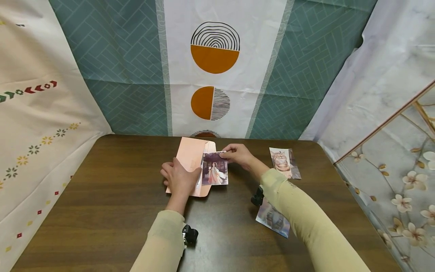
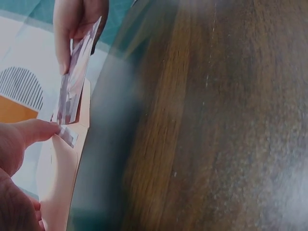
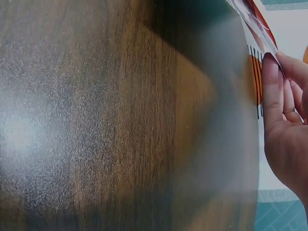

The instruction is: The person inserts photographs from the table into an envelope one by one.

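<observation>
The relation that matters is between the printed card and the mouth of the pink envelope: the card lies to the left of and toward the person from the right grip, its left edge right at the mouth. The right grip pinches the card by its far right corner, thumb against fingers, so nearly all of the card reaches away from that hold toward the left grip. The card's long axis runs from far to near, roughly in line with the envelope's longer side, which leans a little. The left grip holds the envelope, its thumb at the mouth and just beside the card's edge, its other fingers toward the far left side. The mouth and the opened flap face the right grip; whether any of the card sits inside the pocket cannot be told, since the left wrist view shows its lower end at the opening only. The right grip is the one on the card, the left thumb the nearest part of the other. Beyond both grips the counter soon ends at the cloth backdrop; room opens on the near side between the forearms, and left of the left grip. Right of the right grip lies a cat picture, and nearer the person another picture is partly hidden by the right sleeve.
</observation>
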Available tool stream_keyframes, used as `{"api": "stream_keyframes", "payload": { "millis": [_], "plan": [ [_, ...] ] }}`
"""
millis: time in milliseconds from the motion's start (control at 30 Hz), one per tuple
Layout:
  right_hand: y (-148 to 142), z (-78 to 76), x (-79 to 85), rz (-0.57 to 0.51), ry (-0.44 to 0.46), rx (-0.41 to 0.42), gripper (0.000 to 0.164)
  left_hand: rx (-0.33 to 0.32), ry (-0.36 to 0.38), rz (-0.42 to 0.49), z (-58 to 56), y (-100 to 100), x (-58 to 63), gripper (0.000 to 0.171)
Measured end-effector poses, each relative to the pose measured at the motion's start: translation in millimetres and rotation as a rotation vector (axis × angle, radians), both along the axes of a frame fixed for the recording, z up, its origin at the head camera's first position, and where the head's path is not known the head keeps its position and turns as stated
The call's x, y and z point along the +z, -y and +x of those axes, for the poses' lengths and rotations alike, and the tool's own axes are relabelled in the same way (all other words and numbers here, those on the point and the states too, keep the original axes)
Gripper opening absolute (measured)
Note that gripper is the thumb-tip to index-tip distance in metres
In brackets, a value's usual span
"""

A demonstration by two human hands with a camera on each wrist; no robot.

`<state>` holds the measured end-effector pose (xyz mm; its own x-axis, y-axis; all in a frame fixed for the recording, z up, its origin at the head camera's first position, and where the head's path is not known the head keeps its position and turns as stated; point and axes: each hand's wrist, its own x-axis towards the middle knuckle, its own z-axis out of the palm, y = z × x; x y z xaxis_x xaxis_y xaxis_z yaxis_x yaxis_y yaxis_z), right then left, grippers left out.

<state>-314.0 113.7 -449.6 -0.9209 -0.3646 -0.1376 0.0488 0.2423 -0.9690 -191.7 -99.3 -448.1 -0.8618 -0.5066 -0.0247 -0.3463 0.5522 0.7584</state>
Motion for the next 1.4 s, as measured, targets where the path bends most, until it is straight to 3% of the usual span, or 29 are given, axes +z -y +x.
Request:
{"api": "stream_keyframes", "payload": {
  "millis": [433, 667, 1000, 1233, 1400],
  "plan": [
    [23, 7.6, 4.1, 0.010, -0.077, -0.068, 0.016, 0.000, 0.000, -0.016, -0.6, -3, 0.3, 0.101],
    [30, 5.6, -3.6, 0.022, -0.106, -0.073, 0.020, -0.001, -0.004, -0.020, -1.3, -4, 0.4, 0.102],
    [27, 9.2, -1.2, -0.069, -0.022, -0.063, 0.039, -0.010, -0.008, -0.034, -1.8, -2, 2.8, 0.104],
    [17, 11.2, -2.4, -0.182, 0.021, -0.095, 0.025, -0.018, -0.009, -0.032, -2.5, -2, 4.0, 0.104],
    [14, 11.5, -3.9, -0.219, 0.015, -0.070, 0.011, -0.016, -0.015, -0.034, -2.7, -3, 4.1, 0.104]
  ]
}}
